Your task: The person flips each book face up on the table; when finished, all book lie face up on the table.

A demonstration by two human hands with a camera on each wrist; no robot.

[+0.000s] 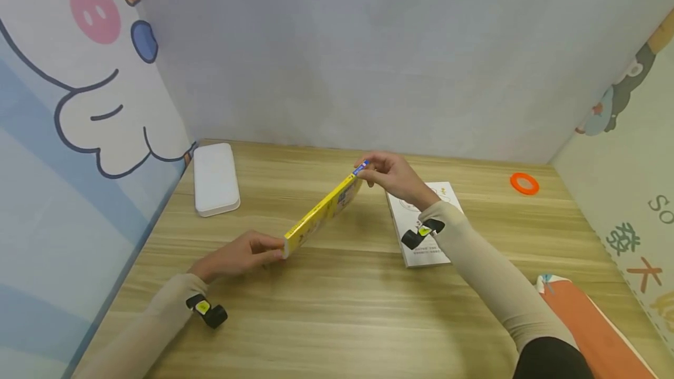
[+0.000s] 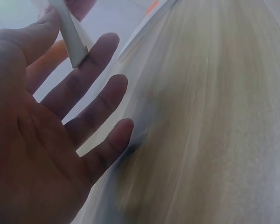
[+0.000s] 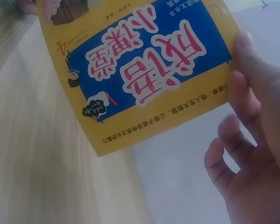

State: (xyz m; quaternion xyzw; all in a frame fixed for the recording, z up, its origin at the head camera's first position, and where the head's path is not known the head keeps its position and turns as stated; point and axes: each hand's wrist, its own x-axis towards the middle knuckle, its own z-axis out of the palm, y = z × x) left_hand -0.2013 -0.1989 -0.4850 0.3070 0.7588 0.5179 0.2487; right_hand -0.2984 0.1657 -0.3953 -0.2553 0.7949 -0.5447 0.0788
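A thin yellow book (image 1: pixel 323 209) is held up over the wooden table, its spine turned toward the head view and slanting up to the right. In the right wrist view its cover (image 3: pixel 144 60) shows a blue panel with large pink-and-white characters. My left hand (image 1: pixel 244 259) pinches the lower left end between thumb and fingers; the left wrist view shows the other fingers spread apart below the book's edge (image 2: pixel 73 42). With thumb and fingertips, my right hand (image 1: pixel 392 177) pinches the upper right end. A white book (image 1: pixel 426 256) lies under my right wrist.
A white case (image 1: pixel 216 177) lies at the table's back left. An orange ring (image 1: pixel 524 183) is at the back right, and an orange-red item with a white edge (image 1: pixel 590 326) lies at the front right. Printed walls border the wooden table (image 1: pixel 326 320) on three sides.
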